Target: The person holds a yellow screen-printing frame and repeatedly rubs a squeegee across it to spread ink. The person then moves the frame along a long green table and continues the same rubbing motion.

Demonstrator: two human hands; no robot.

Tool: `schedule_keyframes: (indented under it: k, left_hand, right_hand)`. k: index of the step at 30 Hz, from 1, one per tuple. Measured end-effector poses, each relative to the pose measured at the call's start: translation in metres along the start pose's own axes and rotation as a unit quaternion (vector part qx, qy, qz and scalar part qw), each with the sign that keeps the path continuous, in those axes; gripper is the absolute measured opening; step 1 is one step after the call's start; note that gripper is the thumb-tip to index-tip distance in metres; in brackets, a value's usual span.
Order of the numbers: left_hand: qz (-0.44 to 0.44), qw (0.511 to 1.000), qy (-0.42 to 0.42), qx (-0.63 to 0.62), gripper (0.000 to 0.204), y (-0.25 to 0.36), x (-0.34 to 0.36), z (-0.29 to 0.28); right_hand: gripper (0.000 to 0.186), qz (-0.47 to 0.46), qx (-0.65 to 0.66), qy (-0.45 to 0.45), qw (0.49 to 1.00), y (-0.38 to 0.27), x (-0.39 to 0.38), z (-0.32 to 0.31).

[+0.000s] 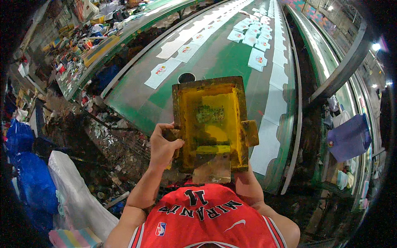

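Two hands are engaged with a rectangular wooden printing frame smeared with yellow ink [210, 124], which is held level above the near end of a long green table [223, 62]. The left hand [162, 145] is closed around the frame's left rail, thumb over the top edge and fingers curled beneath, so the grip there is tight on the wood. The right hand is hidden under the frame's lower right corner; only the forearm [248, 186] is seen rising to it, and its grip cannot be told, though support from below seems likely. A yellow-edged squeegee [213, 149] is seen lying across the lower part of the mesh, with a pale wooden board [211, 170] jutting from the near rail.

The step in hand is judged to be the carrying of the frame between prints. Rows of white fabric pieces [162, 71] are laid along the table, several already bearing a small coloured motif, and a plain white strip [264, 144] lies just beyond the frame's right edge. The next move is judged to call for square placing of the frame over an unprinted piece, with the frame kept flat so that the ink is not spilled.
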State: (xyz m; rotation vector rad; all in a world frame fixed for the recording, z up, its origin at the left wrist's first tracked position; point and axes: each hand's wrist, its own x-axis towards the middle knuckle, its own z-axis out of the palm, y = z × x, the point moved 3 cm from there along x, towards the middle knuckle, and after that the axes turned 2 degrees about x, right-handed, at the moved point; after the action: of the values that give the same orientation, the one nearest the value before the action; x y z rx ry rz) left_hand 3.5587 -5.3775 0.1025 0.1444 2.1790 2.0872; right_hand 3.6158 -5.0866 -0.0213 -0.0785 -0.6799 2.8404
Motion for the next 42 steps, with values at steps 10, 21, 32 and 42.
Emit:
schedule_keyframes:
  k: [10,21,32,42]
  left_hand:
    - [0.011,0.999,-0.031,0.022,0.051,0.018,0.011,0.021]
    - [0.002,0.997,-0.074,-0.012,0.052,0.008,0.020,0.036]
    - [0.016,0.997,-0.073,0.016,0.051,-0.001,0.016,0.036]
    - [0.006,0.996,-0.078,-0.038,0.053,-0.006,0.012,0.026]
  right_hand:
    - [0.048,-0.051,0.026,0.015,0.998,-0.012,0.001,0.014]
    - [0.049,-0.081,0.030,0.044,0.995,-0.012,-0.004,0.008]
    - [0.051,-0.063,0.009,0.064,0.996,-0.004,-0.047,0.019]
    - [0.053,-0.064,0.018,0.061,0.996,-0.014,-0.043,0.021]
